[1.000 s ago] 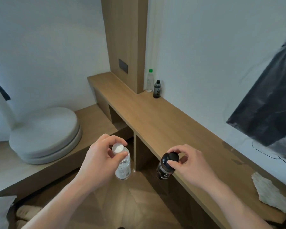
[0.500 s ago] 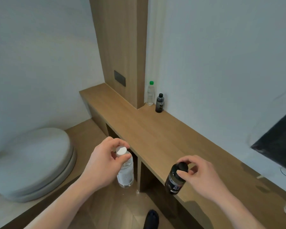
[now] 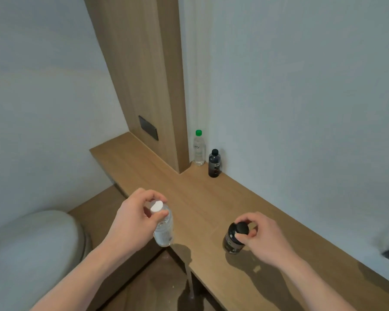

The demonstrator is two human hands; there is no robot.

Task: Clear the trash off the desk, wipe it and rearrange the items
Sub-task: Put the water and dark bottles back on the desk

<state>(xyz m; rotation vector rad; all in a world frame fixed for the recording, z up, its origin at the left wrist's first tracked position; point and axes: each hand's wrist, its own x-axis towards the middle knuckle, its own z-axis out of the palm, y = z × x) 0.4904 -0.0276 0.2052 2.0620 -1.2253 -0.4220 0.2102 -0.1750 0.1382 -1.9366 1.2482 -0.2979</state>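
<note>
At lower centre of the frame, the left hand [image 3: 130,223] is gripping a clear bottle [image 3: 164,230] by its white-capped neck, fingers [image 3: 161,215] curled round the cap, the bottle hanging over the near edge of the wooden tabletop [image 3: 211,209]. To its right, the right hand [image 3: 263,239] is pinching the cap of a dark bottle [image 3: 234,240], its fingers curled round the top; whether its base is touching the tabletop cannot be told. At the far corner, against the white wall and beside the wooden panel [image 3: 142,86], a green-capped bottle [image 3: 199,148] and a small black bottle [image 3: 214,163] are standing upright, just beside each other. At lower left, a pale round cushion [image 3: 29,250] is lying on a lower wooden ledge.
</note>
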